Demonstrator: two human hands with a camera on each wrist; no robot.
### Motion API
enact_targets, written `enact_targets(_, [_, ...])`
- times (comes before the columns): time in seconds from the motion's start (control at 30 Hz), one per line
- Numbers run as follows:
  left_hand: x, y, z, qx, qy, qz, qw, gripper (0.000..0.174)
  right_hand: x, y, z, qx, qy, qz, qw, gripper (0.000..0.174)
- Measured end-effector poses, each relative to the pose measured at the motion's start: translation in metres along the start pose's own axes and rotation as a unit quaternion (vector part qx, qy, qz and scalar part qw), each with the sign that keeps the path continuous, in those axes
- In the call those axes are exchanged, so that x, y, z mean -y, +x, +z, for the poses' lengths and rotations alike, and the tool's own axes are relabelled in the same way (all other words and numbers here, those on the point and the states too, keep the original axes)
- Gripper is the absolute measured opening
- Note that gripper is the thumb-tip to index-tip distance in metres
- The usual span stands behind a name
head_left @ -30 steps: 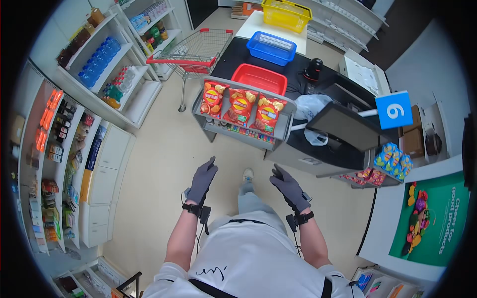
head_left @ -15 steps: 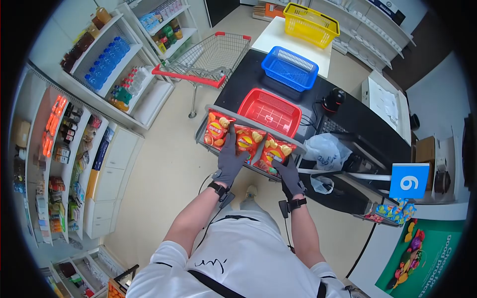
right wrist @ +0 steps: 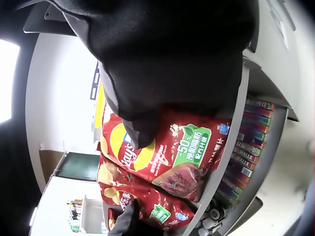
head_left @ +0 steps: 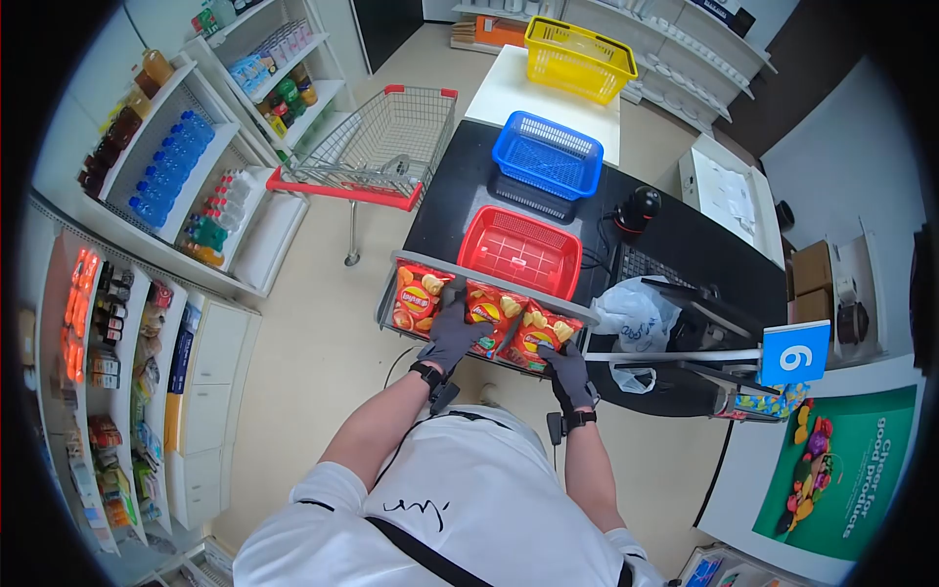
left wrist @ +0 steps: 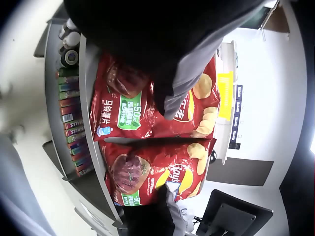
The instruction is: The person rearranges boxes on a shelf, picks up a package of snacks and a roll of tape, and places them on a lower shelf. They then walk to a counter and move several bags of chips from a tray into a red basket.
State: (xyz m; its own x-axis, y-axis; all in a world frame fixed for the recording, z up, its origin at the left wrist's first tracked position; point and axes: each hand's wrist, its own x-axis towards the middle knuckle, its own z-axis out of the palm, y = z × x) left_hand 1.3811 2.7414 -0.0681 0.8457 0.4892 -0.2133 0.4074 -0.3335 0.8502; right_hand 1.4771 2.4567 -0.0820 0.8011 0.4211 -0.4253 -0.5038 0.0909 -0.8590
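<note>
Left hand [head_left: 453,338], fingers spread, is laid over the middle chip bag [head_left: 489,306], centre of the head frame; the right-hand bag [head_left: 537,337] is touched by the right hand [head_left: 569,377], also open. In the left wrist view, the upper bag is partly covered (no grip shown). In the right wrist view, a logo [right wrist: 130,151] is touched from above.

Bright, even light washed the room, leaving the floor [head_left: 323,323] pale. In the head view, black rims closed in and the side shelves [head_left: 127,391] bowed. Glints caught the chip bags [left wrist: 152,169]; up close, the right hand [right wrist: 172,64] sank into near-black, while a white patch [right wrist: 7,81] glared, washed out, at the right wrist view's edge.
</note>
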Motion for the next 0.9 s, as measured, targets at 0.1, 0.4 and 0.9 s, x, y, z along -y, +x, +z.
enact_targets(0.1, [-0.001, 0.007, -0.004, 0.006, 0.089, 0.021, 0.996, 0.084, -0.007, -0.007, -0.005, -0.028, -0.033, -0.023, 0.999, 0.049])
enact_targets(0.4, [0.04, 0.039, 0.016, 0.033, 0.084, 0.001, 0.996, 0.062, -0.01, -0.03, -0.022, -0.119, -0.044, -0.107, 0.986, 0.036])
enact_targets(0.9, [0.021, 0.014, -0.002, 0.151, -0.041, 0.021, 0.987, 0.041, -0.018, -0.011, 0.019, 0.013, 0.044, -0.005, 0.999, 0.031])
